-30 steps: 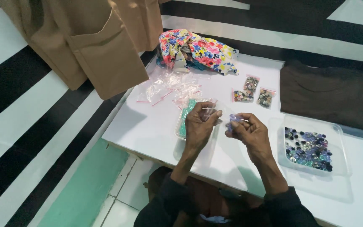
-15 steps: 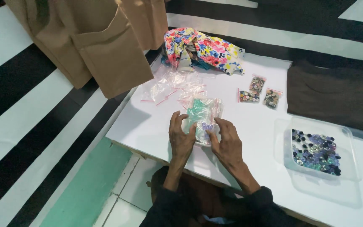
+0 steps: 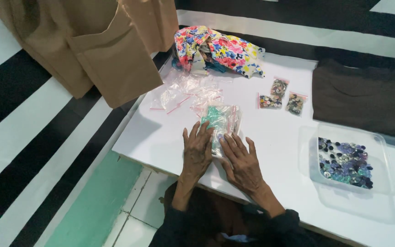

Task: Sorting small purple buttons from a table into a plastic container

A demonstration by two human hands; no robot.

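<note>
Flat on the table (image 3: 161,137), both hands are spread open, nothing gripped. Bag (image 3: 222,121) of green buttons is pinned under fingertips, long axis running away from body; left hand (image 3: 197,153) overlaps it more than right hand (image 3: 243,164).

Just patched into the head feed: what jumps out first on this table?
Both hands, left hand and right hand, press flat on a clear plastic bag of pale green pieces at the white table's near edge. Behind lies bright floral cloth; far right, a clear tray of dark buttons.
</note>
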